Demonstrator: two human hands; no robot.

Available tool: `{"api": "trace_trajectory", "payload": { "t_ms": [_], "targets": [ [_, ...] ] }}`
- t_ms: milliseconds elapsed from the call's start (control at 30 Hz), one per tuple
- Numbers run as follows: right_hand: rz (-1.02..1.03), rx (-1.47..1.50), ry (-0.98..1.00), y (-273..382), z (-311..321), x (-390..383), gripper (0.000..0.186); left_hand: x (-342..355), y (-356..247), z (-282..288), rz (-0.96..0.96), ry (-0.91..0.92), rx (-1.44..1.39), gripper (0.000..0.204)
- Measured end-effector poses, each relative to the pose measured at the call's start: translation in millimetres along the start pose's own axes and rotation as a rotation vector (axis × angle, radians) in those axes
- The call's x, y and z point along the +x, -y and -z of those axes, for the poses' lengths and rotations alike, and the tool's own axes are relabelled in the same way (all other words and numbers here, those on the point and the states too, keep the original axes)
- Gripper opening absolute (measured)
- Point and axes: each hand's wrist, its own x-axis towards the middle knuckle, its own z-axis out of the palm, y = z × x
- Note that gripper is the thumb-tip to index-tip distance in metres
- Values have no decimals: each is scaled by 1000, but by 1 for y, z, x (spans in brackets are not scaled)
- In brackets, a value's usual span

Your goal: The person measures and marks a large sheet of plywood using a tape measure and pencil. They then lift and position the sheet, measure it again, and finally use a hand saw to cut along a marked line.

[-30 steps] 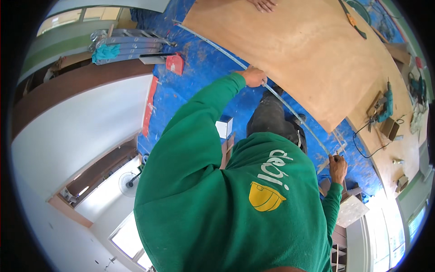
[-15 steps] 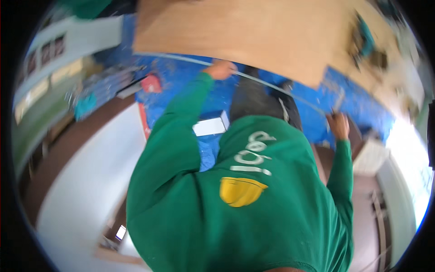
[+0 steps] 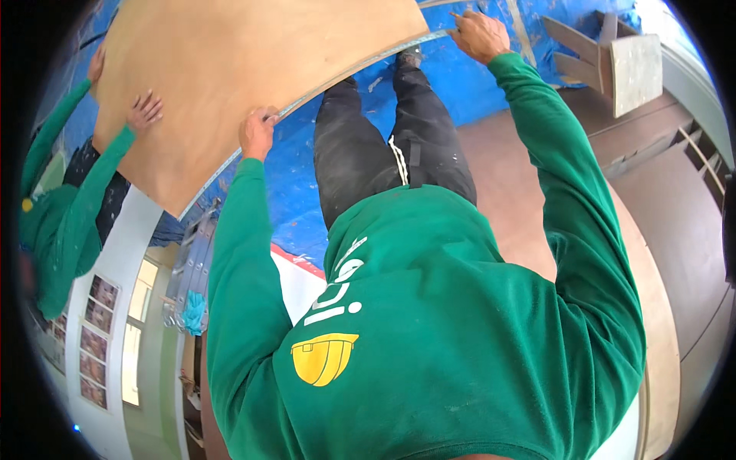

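The person wears a green hooded sweatshirt (image 3: 429, 337) with long sleeves, filling the lower middle of the frame. It has a yellow helmet emblem (image 3: 323, 358) and white lettering. Above are black trousers (image 3: 391, 146) with pale stains.

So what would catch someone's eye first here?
The large tan plywood sheet at upper left, its near edge gripped by the person's left hand and right hand. A co-worker's hand in a green sleeve rests flat on its far left side, above the blue tarpaulin.
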Motion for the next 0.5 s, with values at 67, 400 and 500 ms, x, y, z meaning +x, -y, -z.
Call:
{"api": "trace_trajectory", "payload": {
  "t_ms": [67,400,500],
  "targets": [
    [17,63,-112,3,-3,2,26,2,-1,-3,-6,4,108,21],
    [29,85,-178,-8,-30,12,26,7,-2,-8,27,8,112,22],
    [37,109,-240,-8,-30,12,26,5,-15,-4,62,7,151,20]
  ]
}}
